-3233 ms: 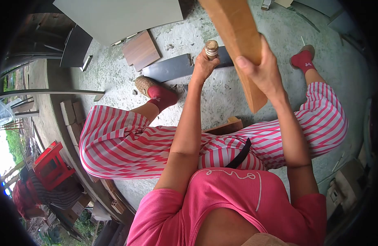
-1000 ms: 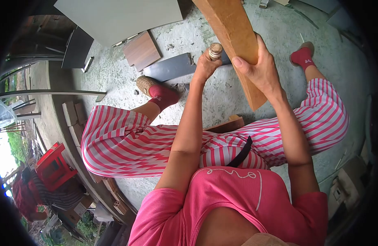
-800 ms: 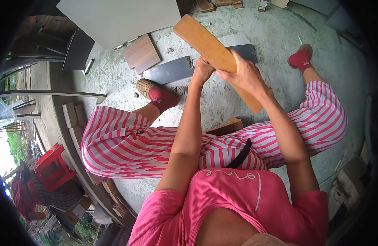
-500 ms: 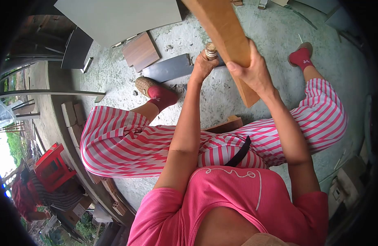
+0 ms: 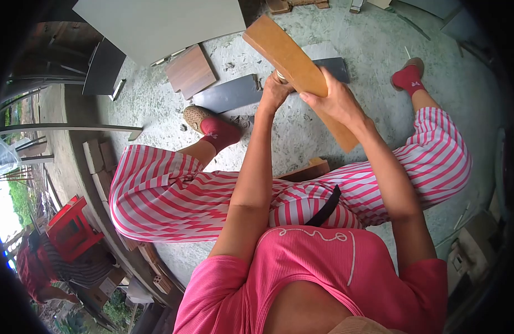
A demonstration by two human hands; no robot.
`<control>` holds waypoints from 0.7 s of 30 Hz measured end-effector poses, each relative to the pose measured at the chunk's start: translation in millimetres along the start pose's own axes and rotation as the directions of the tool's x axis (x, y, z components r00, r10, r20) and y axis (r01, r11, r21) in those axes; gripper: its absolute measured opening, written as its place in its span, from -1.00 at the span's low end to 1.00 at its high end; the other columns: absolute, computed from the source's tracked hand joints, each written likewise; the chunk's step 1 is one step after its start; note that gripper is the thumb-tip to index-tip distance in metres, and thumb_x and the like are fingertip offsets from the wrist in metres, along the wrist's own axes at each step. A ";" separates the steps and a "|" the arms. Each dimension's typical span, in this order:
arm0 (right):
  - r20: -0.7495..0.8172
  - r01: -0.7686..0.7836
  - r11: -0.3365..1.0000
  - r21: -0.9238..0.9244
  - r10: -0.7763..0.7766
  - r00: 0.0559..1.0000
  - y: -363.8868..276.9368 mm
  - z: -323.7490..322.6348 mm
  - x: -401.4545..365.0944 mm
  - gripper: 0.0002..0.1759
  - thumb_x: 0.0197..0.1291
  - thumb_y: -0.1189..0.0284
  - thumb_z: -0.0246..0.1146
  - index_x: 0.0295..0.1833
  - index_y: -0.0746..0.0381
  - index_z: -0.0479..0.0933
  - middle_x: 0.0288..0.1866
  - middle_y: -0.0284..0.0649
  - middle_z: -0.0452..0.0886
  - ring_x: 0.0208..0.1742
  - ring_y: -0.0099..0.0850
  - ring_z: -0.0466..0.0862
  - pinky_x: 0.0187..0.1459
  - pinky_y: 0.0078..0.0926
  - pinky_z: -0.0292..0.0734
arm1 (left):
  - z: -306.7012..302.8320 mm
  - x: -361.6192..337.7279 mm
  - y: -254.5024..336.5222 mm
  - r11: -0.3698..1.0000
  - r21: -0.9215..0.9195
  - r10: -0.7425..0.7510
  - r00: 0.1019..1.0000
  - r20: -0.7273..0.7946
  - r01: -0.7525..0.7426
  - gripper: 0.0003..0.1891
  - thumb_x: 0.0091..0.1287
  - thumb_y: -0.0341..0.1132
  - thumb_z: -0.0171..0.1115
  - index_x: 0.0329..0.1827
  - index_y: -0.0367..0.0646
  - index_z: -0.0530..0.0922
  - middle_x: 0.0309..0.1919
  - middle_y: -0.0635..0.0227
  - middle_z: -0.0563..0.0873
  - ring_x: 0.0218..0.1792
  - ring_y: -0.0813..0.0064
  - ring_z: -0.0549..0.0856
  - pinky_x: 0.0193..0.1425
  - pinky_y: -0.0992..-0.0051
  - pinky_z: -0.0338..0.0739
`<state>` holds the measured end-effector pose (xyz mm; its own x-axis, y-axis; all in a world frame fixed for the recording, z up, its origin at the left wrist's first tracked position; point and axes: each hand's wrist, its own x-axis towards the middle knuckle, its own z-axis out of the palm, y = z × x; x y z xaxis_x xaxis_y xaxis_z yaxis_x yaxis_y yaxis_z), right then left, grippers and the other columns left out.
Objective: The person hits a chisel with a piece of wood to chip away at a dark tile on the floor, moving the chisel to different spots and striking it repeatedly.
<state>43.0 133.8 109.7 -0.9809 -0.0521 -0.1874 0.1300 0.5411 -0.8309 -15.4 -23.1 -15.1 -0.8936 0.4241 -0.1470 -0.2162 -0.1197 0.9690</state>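
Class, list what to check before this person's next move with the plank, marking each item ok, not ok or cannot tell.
1. Right hand closed around plank: ok.
2. Left hand closed around tool handle: ok.
3. Plank sitting squarely on the handle's top: cannot tell, contact hidden.
4. Tool's tip placed on something: cannot tell, hidden behind the left hand.
5. Shoe apart from both hands: ok.

One camera sits on the person's head. It faces forward and steeply down: the pink shirt (image 5: 318, 273) fills the bottom edge, the striped trousers (image 5: 168, 195) cross the middle, the concrete floor (image 5: 374, 50) lies at the top. It is near; the left hand (image 5: 275, 92), the right hand (image 5: 338, 103) and the wooden board (image 5: 285, 47) stand in the upper middle. The wide lens bends everything inside a dark round border.
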 end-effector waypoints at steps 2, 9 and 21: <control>0.019 -0.014 0.995 -0.102 0.016 1.000 0.1 1.5 4.7 -0.19 -0.09 -0.07 0.34 0.16 0.25 0.35 -0.16 -0.02 0.65 -0.10 -0.09 0.68 -0.10 -0.26 0.57 | -2.4 -0.2 3.5 0.995 0.039 -0.090 0.992 -0.090 0.094 -0.77 0.14 -0.44 0.37 -0.15 -0.20 0.55 -0.26 0.44 0.72 -0.25 0.68 0.64 -0.18 0.59 0.59; -0.140 0.112 0.975 0.190 -0.086 0.986 -43.3 -29.1 -6.3 -0.20 -0.09 0.01 0.39 0.19 0.24 0.34 -0.17 -0.02 0.66 -0.13 -0.12 0.69 -0.11 -0.27 0.58 | -3.7 3.8 -15.2 0.995 0.080 -0.056 0.994 -0.095 0.064 -0.75 0.04 -0.56 0.24 -0.18 -0.21 0.57 -0.34 0.52 0.68 -0.31 0.69 0.59 -0.21 0.59 0.52; -0.194 0.188 0.973 0.134 -0.160 0.968 -31.0 -16.1 -4.4 -0.22 -0.07 -0.01 0.37 0.16 0.27 0.34 -0.23 -0.04 0.66 -0.22 -0.16 0.70 -0.19 -0.38 0.60 | -0.4 0.5 -13.7 0.990 0.142 0.029 0.996 -0.081 -0.017 -0.71 0.08 -0.49 0.37 -0.10 -0.20 0.58 -0.27 0.48 0.71 -0.24 0.68 0.62 -0.12 0.56 0.56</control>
<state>40.9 130.7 144.7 -0.9983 0.0256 0.0532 -0.0384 0.4046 -0.9137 -13.0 -21.6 -28.5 -0.9285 0.3459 -0.1348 -0.1430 0.0018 0.9897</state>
